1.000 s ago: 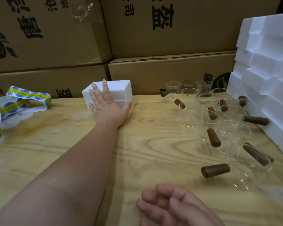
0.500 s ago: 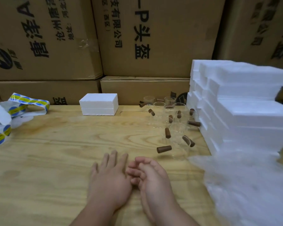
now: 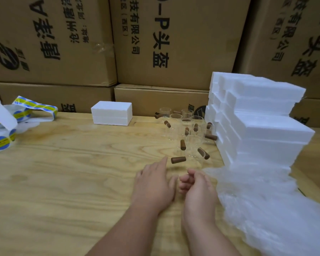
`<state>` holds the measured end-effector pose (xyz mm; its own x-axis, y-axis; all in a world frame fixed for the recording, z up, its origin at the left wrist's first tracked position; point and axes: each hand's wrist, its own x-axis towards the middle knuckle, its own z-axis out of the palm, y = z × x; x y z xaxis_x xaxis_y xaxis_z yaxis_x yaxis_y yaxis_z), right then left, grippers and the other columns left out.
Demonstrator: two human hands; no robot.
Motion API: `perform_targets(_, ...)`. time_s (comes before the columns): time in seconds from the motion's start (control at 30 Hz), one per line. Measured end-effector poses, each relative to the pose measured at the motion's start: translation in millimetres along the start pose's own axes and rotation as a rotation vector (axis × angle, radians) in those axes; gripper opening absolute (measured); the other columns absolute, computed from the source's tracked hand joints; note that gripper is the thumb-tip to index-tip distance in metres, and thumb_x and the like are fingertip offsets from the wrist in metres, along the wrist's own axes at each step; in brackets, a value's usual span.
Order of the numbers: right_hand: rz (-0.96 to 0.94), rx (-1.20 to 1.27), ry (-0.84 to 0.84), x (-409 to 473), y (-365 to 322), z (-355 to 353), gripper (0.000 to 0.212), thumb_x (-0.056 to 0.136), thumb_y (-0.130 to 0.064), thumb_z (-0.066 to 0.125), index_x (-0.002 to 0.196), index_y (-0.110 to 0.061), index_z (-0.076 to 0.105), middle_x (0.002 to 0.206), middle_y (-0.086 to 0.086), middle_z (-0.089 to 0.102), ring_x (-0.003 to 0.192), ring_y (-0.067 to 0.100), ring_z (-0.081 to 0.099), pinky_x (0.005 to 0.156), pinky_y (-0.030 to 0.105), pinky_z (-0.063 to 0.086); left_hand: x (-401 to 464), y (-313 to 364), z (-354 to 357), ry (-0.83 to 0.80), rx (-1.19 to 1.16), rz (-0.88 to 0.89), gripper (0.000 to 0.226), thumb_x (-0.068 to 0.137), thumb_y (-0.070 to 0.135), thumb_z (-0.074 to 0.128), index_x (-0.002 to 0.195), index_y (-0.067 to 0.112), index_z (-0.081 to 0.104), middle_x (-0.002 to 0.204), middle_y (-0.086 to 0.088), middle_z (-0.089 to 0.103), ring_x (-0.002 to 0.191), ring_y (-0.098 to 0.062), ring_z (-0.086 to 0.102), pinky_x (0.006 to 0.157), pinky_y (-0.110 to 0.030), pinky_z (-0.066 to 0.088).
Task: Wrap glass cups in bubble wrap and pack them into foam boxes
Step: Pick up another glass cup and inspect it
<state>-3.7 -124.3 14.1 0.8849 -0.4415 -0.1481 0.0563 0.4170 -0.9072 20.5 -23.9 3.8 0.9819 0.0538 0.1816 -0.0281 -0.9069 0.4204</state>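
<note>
Several clear glass cups (image 3: 190, 133) with brown wooden handles stand clustered on the wooden table (image 3: 63, 172), left of a tall stack of white foam boxes (image 3: 257, 126). One closed foam box (image 3: 112, 115) sits alone at the table's far edge. A heap of bubble wrap (image 3: 262, 198) lies at the right. My left hand (image 3: 153, 183) lies flat, fingers straight, its tips just short of the nearest cup handle (image 3: 178, 160). My right hand (image 3: 199, 189) is beside it with loosely curled fingers, holding nothing, next to the bubble wrap's edge.
Rolls and strips of blue-and-yellow stickers (image 3: 11, 121) lie at the table's left end. Large cardboard cartons (image 3: 155, 43) are stacked right behind the table like a wall.
My left hand let go of the lone foam box and drew back to the near middle. Both hands have since shifted right, toward the cups and bubble wrap. The camera pulled back.
</note>
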Motion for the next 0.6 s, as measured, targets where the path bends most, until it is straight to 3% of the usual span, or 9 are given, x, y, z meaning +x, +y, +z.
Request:
perform_targets(0.07,-0.039,-0.047,0.0,-1,2,3,0.033,0.098,-0.011,0.047,0.075,-0.019,0.069,0.059,0.0,0.066,0.05,0.01,0.057,0.044,0.021,0.046,17,1,5,0.022,-0.043,0.009,0.068,0.095,0.056,0.048,0.157,0.035,0.027,0.144,0.011,0.052,0.138,-0.016,0.04,0.114,-0.04,0.029)
perform_targets(0.13,-0.07,-0.115,-0.007,2,6,6,0.031,0.097,-0.012,0.05,0.075,-0.021,0.07,0.065,-0.002,0.07,0.058,0.011,0.062,0.055,0.028,0.052,30,3,11,0.018,-0.075,0.01,0.061,0.094,0.055,0.049,0.151,0.036,0.039,0.139,0.011,0.056,0.135,-0.016,0.043,0.11,-0.041,0.03)
perform_targets(0.2,-0.076,-0.193,-0.017,6,9,7,0.017,0.095,-0.013,0.057,0.085,-0.021,0.068,0.081,-0.001,0.074,0.077,0.017,0.07,0.074,0.039,0.058,41,6,13,0.03,-0.109,-0.006,0.043,0.095,0.054,0.05,0.134,0.038,0.057,0.128,0.012,0.064,0.127,-0.017,0.05,0.102,-0.041,0.034)
perform_targets(0.27,-0.081,-0.256,-0.03,9,12,7,0.01,0.094,-0.016,0.062,0.093,-0.025,0.065,0.092,-0.002,0.073,0.088,0.017,0.07,0.083,0.04,0.058,48,7,13,0.05,-0.147,-0.031,0.029,0.097,0.051,0.051,0.114,0.034,0.067,0.113,0.01,0.07,0.117,-0.019,0.057,0.095,-0.04,0.039)
perform_targets(0.37,-0.089,-0.334,-0.04,11,12,9,0.011,0.093,-0.02,0.063,0.097,-0.03,0.063,0.096,-0.009,0.07,0.09,0.01,0.068,0.077,0.028,0.054,42,0,9,0.093,-0.367,-0.095,0.023,0.099,0.045,0.056,0.105,0.03,0.072,0.101,0.008,0.073,0.102,-0.018,0.064,0.09,-0.034,0.049)
perform_targets(0.47,-0.095,-0.401,-0.07,12,11,12,0.003,0.091,-0.029,0.066,0.093,-0.028,0.067,0.087,-0.008,0.073,0.083,0.009,0.069,0.072,0.028,0.053,19,-3,-1,0.192,-0.614,-0.131,0.016,0.098,0.04,0.061,0.103,0.035,0.076,0.091,0.011,0.073,0.089,-0.008,0.066,0.075,-0.022,0.047)
perform_targets(0.6,-0.123,-0.446,-0.157,11,10,14,0.029,0.088,-0.048,0.071,0.074,-0.022,0.072,0.07,-0.011,0.074,0.064,0.005,0.069,0.063,0.029,0.053,-22,-2,-5,0.242,-0.692,-0.119,0.012,0.093,0.036,0.068,0.1,0.041,0.077,0.088,0.02,0.07,0.084,0.003,0.066,0.076,-0.017,0.049)
